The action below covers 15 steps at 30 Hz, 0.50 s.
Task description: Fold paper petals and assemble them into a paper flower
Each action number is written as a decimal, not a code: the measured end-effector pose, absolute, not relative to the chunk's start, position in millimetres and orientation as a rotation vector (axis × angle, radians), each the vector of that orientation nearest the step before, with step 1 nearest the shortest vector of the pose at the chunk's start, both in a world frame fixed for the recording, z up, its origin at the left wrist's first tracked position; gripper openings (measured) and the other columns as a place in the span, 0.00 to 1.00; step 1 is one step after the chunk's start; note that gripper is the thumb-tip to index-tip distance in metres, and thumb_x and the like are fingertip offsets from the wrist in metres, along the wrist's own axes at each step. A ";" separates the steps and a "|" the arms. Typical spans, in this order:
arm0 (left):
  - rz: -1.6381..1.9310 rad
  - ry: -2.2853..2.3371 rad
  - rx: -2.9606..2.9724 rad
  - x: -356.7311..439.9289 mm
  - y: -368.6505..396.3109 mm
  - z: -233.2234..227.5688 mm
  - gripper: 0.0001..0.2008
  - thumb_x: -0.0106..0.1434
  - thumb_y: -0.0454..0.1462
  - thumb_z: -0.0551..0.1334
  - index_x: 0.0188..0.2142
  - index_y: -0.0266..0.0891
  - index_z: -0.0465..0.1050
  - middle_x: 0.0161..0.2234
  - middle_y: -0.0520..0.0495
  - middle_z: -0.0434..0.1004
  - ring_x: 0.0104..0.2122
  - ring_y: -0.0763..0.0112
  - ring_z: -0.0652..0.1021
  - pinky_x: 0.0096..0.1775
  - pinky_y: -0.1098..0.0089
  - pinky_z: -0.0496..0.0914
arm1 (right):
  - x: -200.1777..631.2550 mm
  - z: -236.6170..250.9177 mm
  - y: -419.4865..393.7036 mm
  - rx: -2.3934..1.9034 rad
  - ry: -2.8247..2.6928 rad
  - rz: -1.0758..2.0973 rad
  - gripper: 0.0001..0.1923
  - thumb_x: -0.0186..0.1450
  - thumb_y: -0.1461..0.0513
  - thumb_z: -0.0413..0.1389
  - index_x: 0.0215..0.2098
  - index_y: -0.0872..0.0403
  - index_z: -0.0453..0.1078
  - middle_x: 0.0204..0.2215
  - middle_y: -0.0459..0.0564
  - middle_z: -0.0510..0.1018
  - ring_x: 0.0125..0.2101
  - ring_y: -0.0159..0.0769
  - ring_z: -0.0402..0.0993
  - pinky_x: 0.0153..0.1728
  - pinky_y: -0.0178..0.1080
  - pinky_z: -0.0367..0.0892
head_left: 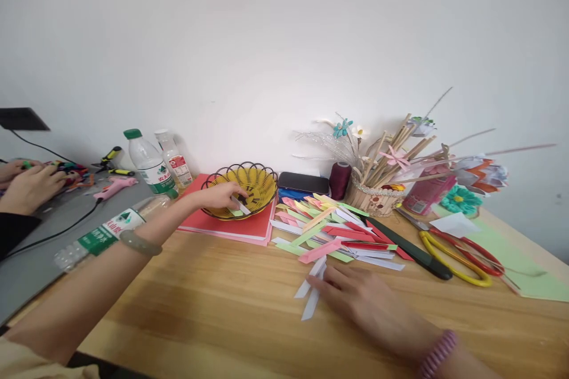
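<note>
The left hand (226,194) was inside the yellow basket (263,180), with its fingers bent down by a small white and pale green bit of paper (242,208). I can't tell if the fingers had hold of it or only touched it. The basket sat on a stack of red paper (233,227) near the wall.

The right hand (360,296) lay low over the wooden table (200,314). Its pointing finger was at two white paper strips (312,302) — they stuck out past the finger, side by side. The fingers were close together, but I can't tell if they pinched the strips or just pressed on them.

Just beyond that hand was a big messy pile of paper strips (324,231) — pink, red, green, yellow and white. A black phone (303,182) and a dark purple thread spool (339,180) were behind the pile. To the right were scissors with yellow and red handles (478,279), and a pot (373,201) full of sticks and flowers.

A bottle (113,231) lay on its side by the left arm. Far off to the left, another person's hand (38,186) was near some colorful bits.
</note>
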State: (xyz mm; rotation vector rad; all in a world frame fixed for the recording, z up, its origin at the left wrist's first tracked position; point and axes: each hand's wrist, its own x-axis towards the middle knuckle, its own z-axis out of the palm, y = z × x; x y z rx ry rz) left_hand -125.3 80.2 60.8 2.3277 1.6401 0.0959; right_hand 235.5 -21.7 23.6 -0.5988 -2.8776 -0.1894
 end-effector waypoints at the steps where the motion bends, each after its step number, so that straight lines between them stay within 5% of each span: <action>1: 0.060 1.645 2.312 -125.2 81.9 57.9 0.17 0.52 0.33 0.63 0.44 0.42 0.71 0.45 0.49 0.73 0.45 0.64 0.72 0.48 0.68 0.65 | 227.4 18.9 -16.9 -0.637 -2.864 -0.218 0.16 0.66 0.68 0.45 0.50 0.54 0.64 0.34 0.51 0.75 0.32 0.35 0.72 0.32 0.38 0.67; 7: -0.057 1.788 2.212 -110.7 91.1 56.9 0.16 0.64 0.41 0.55 0.48 0.36 0.65 0.47 0.43 0.67 0.42 0.65 0.72 0.42 0.59 0.70 | 201.3 11.2 15.6 -0.891 -2.718 -0.262 0.16 0.63 0.72 0.43 0.46 0.63 0.67 0.37 0.62 0.76 0.37 0.45 0.73 0.32 0.44 0.69; 12: 0.281 2.072 2.235 -94.7 79.7 74.9 0.09 0.59 0.40 0.58 0.39 0.40 0.71 0.40 0.44 0.74 0.41 0.60 0.73 0.41 0.64 0.67 | 219.7 34.4 8.4 -0.896 -2.613 -0.128 0.14 0.67 0.64 0.44 0.44 0.53 0.70 0.33 0.51 0.78 0.31 0.35 0.75 0.32 0.37 0.69; 15: 0.515 2.032 2.336 -68.4 63.6 90.2 0.12 0.62 0.39 0.52 0.40 0.42 0.71 0.43 0.46 0.74 0.43 0.62 0.72 0.42 0.66 0.65 | 256.5 -7.0 -38.7 -0.842 -2.440 0.073 0.14 0.67 0.62 0.46 0.49 0.52 0.66 0.41 0.51 0.76 0.39 0.35 0.73 0.40 0.38 0.68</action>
